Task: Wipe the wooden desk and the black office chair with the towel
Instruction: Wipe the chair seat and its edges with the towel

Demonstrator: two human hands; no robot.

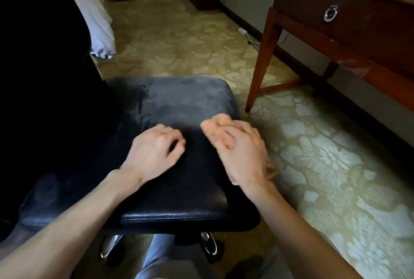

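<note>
The chair stage is judged in hand: the left hand [154,146] is rested on the black office chair [186,99] seat, fingers loosely curled, nothing held. The right hand [237,146] is blurred, so its curled fingers' hold cannot be told. A tan scrap beneath it is possibly the towel [272,168], to be gripped next.

Dusty leather chair [179,104], polished wooden desk [313,1]
</note>
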